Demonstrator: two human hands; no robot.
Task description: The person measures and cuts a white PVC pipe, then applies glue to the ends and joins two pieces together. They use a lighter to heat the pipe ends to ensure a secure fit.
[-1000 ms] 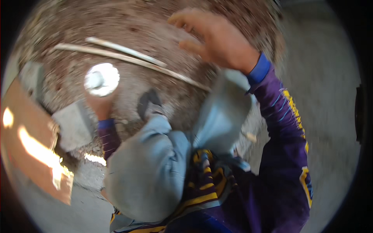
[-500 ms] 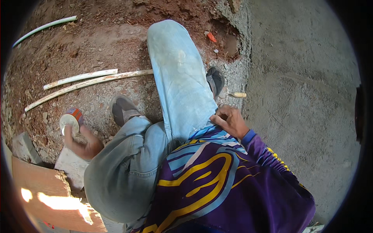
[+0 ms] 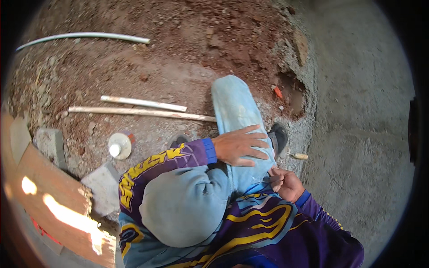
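My left hand [image 3: 241,145] lies flat on the light blue trouser leg [image 3: 234,100], its fingers spread over the raised thigh. Beside that leg, close to the hem of my purple shirt [image 3: 268,223], my right hand [image 3: 287,184] is closed in a pinch. Something thin and dark shows at its fingertips, too small to name. A round container [image 3: 125,142] with a white cap stands on the ground, out to the left and apart from both hands.
Two pale pipes [image 3: 147,103] lie on the reddish soil, with a longer curved pipe [image 3: 89,35] beyond. A wooden-handled tool [image 3: 298,156] rests by my right shoe [image 3: 279,136]. Concrete blocks [image 3: 102,185] and a brown board [image 3: 53,192] are at left, a hole [image 3: 296,96] far right.
My left hand has left the container and come right onto the trouser leg. My right hand stays by the thigh, now with something thin at its fingertips. The view has shifted.
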